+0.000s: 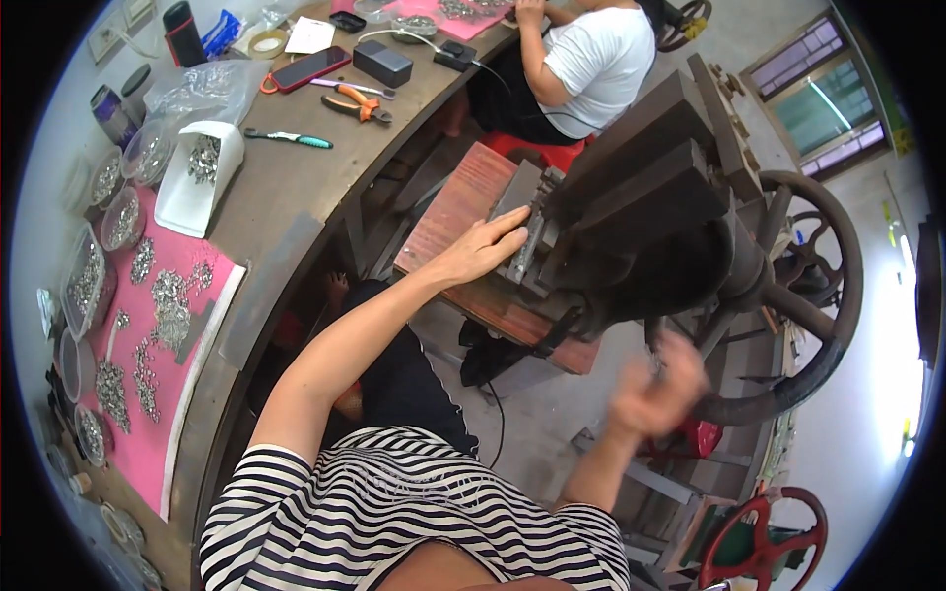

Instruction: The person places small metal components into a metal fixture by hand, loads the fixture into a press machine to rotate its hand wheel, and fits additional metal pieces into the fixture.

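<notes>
My left hand point(478, 251) reaches to the metal die block point(529, 241) of a dark hand press point(636, 207). Its fingers are stretched out and rest at the block's edge; no held piece shows, though the fingertips are partly lost against the metal. The block sits on a reddish wooden board point(463, 202). Smeared by motion, my right hand point(658, 384) is beside the rim of the press's big dark handwheel point(833, 360), apart from it as far as I can see. Its fingers cannot be made out.
On the left bench, a pink sheet point(212, 286) bears heaps of small silvery metal parts point(169, 305). A white scoop point(197, 212), clear tubs, orange-handled pliers point(360, 104), a toothbrush point(289, 139) and a phone point(310, 69) lie around. Another person point(601, 69) sits beyond. A red handwheel point(764, 542) stands lower right.
</notes>
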Demonstrator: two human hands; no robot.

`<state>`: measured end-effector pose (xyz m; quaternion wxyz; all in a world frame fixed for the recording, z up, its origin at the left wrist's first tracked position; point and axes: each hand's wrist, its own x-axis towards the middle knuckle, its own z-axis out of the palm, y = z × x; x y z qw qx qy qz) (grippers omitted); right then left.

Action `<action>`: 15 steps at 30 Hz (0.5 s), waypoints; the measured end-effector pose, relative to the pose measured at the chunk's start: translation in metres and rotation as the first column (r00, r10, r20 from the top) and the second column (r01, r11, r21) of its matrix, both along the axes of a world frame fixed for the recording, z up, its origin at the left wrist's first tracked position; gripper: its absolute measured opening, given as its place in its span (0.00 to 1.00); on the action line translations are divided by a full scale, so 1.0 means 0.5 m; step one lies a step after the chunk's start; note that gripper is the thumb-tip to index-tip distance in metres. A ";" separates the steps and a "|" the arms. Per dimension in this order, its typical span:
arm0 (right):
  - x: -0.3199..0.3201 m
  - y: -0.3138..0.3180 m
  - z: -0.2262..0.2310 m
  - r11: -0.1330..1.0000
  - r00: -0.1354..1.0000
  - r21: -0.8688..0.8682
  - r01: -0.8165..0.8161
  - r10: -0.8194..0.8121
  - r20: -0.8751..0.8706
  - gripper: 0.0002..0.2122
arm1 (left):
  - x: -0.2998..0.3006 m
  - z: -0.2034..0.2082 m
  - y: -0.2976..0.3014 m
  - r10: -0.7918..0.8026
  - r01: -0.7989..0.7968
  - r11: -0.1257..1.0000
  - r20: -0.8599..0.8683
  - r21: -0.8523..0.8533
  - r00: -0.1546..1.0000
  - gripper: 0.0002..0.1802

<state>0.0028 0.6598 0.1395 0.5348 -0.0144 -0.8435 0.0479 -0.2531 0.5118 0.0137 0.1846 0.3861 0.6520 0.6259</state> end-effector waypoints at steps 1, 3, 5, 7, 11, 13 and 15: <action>0.046 0.030 0.037 0.995 0.956 -0.007 0.102 -0.100 -0.275 0.18 | 0.016 0.007 -0.016 -0.020 0.018 0.999 -0.052 -0.032 0.998 0.41; 0.128 0.088 0.076 0.946 0.790 -0.119 0.302 -0.319 -0.524 0.21 | 0.037 0.013 -0.048 -0.051 0.040 0.995 -0.132 -0.086 0.990 0.54; 0.143 0.124 0.049 0.932 0.757 -0.292 0.213 -0.346 -0.553 0.21 | 0.059 0.013 -0.046 -0.054 0.035 0.995 -0.197 -0.098 0.979 0.58; 0.135 0.146 -0.023 0.740 0.886 -0.672 0.001 -0.313 -0.343 0.13 | 0.069 0.009 -0.030 -0.036 0.011 0.996 -0.276 -0.091 0.961 0.65; 0.146 0.152 0.038 0.697 0.944 -0.711 0.093 -0.290 -0.160 0.06 | 0.064 -0.007 -0.042 0.007 -0.036 0.995 -0.311 -0.090 0.950 0.63; 0.147 0.163 0.103 0.686 0.955 -0.718 0.118 -0.275 -0.107 0.09 | 0.054 -0.011 -0.052 0.028 -0.072 0.991 -0.364 -0.109 0.931 0.59; 0.152 0.163 0.209 0.671 0.963 -0.716 0.191 -0.270 0.004 0.14 | 0.053 -0.001 -0.038 0.022 -0.060 0.994 -0.375 -0.091 0.927 0.58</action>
